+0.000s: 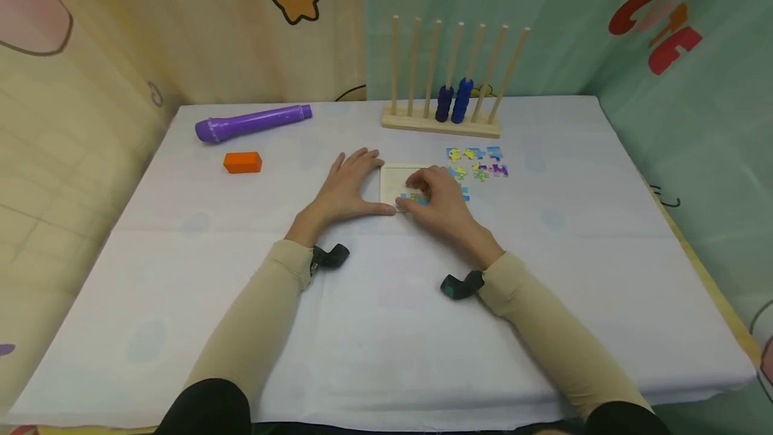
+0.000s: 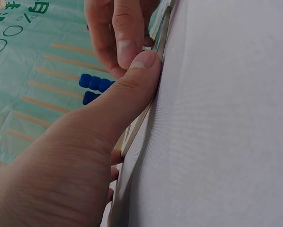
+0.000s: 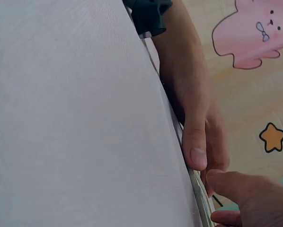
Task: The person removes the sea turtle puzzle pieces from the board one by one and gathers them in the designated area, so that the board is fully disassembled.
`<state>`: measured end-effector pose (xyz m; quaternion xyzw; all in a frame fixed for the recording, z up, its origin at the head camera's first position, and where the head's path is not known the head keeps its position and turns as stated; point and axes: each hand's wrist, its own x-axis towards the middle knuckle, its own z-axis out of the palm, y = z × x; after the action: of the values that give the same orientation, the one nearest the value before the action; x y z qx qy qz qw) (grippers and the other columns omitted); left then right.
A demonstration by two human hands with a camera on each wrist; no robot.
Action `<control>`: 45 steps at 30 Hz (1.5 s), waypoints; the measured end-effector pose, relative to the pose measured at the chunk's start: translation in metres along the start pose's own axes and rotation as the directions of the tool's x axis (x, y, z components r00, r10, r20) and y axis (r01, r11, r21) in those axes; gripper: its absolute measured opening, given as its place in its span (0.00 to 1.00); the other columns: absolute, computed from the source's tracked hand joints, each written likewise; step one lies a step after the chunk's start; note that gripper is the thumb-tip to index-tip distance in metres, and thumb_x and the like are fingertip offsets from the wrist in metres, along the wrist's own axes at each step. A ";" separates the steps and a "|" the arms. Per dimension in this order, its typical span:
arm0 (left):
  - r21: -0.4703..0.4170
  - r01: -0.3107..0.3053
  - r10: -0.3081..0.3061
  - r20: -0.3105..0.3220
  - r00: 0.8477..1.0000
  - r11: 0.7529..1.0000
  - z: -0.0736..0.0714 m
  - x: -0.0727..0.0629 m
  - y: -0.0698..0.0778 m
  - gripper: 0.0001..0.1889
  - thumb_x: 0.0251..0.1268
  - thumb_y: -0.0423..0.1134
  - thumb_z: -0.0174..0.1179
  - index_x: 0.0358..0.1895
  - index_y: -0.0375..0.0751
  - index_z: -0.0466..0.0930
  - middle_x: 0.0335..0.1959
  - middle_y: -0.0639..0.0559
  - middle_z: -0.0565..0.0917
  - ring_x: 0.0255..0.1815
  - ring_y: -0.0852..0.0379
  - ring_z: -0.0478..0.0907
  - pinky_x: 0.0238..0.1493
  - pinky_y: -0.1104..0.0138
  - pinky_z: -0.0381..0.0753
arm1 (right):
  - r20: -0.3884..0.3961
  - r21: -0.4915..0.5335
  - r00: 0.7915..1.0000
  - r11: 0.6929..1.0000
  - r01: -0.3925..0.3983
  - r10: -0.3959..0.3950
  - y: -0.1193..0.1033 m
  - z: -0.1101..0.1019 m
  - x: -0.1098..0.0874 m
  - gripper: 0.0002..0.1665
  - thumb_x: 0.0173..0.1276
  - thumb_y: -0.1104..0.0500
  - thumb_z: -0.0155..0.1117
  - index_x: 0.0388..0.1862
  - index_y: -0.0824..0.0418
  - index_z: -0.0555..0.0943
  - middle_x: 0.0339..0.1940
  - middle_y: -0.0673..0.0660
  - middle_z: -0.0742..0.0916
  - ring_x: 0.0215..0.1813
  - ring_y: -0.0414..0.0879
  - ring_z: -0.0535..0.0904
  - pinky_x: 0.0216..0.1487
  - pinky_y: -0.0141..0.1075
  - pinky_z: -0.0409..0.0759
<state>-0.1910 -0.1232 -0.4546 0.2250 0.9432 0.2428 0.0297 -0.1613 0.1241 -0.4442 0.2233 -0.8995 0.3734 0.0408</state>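
A small light wooden puzzle tray lies on the white-covered table, with a few joined puzzle pieces along its near side. My left hand holds the tray at its left side, thumb along the near edge and fingers at the far left corner. Over the tray, my right hand has bent fingers above the pieces. The right thumb and a finger stand apart in the right wrist view; whether a piece is between them is hidden. Several loose puzzle pieces lie right of the tray, some near the right hand.
Behind the tray stands a wooden peg rack with dark blue beads on two pegs. At the far left lie a purple toy microphone and an orange block. Printed curtains enclose the table's back and sides.
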 end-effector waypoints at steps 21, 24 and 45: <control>0.018 0.010 -0.010 -0.002 1.000 1.000 -0.002 -0.004 0.002 0.57 0.49 0.77 0.72 0.79 0.49 0.66 0.86 0.49 0.58 0.89 0.51 0.43 0.87 0.46 0.31 | -0.039 -0.076 0.998 0.996 0.053 -0.056 0.003 0.009 -0.005 0.21 0.66 0.48 0.80 0.41 0.61 0.82 0.42 0.58 0.82 0.48 0.54 0.72 0.52 0.46 0.75; 0.016 0.005 -0.005 -0.006 1.000 1.000 -0.001 -0.003 0.002 0.57 0.49 0.77 0.71 0.79 0.49 0.66 0.86 0.50 0.58 0.89 0.51 0.43 0.87 0.46 0.30 | -0.033 -0.098 0.998 0.994 0.045 -0.048 0.004 0.009 -0.004 0.21 0.66 0.47 0.79 0.41 0.61 0.81 0.42 0.57 0.81 0.48 0.53 0.70 0.51 0.45 0.74; 0.019 0.002 -0.002 -0.002 1.000 1.000 -0.001 -0.003 0.005 0.56 0.50 0.74 0.73 0.79 0.47 0.66 0.86 0.48 0.59 0.89 0.50 0.44 0.87 0.46 0.31 | -0.143 0.069 0.985 0.991 0.112 -0.101 0.009 0.010 -0.009 0.14 0.67 0.57 0.79 0.43 0.59 0.82 0.41 0.55 0.85 0.48 0.50 0.72 0.47 0.40 0.73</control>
<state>-0.1858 -0.1211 -0.4511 0.2241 0.9457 0.2340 0.0271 -0.1567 0.1262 -0.4594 0.2457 -0.8661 0.4198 0.1148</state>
